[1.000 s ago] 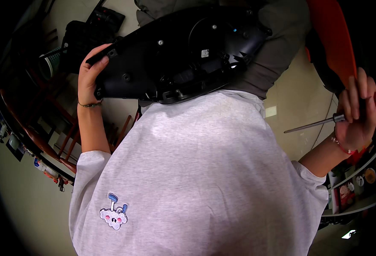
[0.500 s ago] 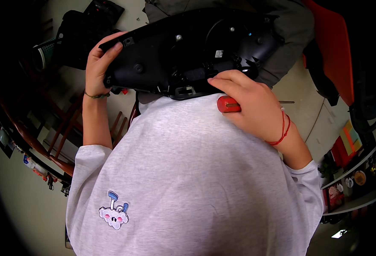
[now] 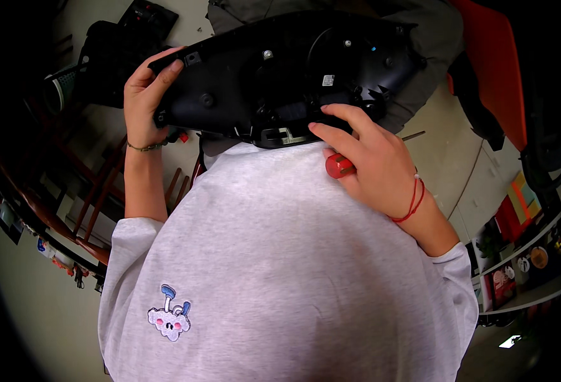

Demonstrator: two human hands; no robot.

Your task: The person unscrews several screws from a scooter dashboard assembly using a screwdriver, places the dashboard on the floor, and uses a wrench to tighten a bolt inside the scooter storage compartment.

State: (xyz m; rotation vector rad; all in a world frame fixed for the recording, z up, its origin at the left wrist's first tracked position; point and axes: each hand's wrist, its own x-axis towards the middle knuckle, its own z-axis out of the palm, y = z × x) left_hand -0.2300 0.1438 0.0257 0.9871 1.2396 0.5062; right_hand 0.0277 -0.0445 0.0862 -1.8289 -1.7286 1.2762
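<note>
Black moulded plastic panel point(image 3: 287, 79), its ribbed side facing the wearer, tilted across the grey trousers point(image 3: 433, 70) with its near edge just beside the pale grey shirt point(image 3: 287, 254). At the panel's left end, the left grip point(image 3: 145, 99), a bare hand, is closed on the corner, thumb on the ribbed side. At the panel's near edge, right of its middle, the right grip point(image 3: 376, 156) is wrapped around a red-handled screwdriver point(image 3: 339, 166); index finger and thumb extend over the panel's edge, though whether they press on it cannot be told. The screwdriver's shaft shows beyond the hand, pointing away from the panel. An orange-red panel point(image 3: 497, 76) stands to the right of the black one, well apart.

Handling, as judged from form: the shell is probably light for its breadth, stiff along its curved rim, and more yielding in its thin middle. Its smooth faces may slide under dry fingers. The most fragile parts are likely the slender clips and pointed tabs by the rectangular opening point(image 3: 285, 136) and towards the panel's right end. Sound holds would be the thick end corners, as on the left, or the plain rim.
</note>
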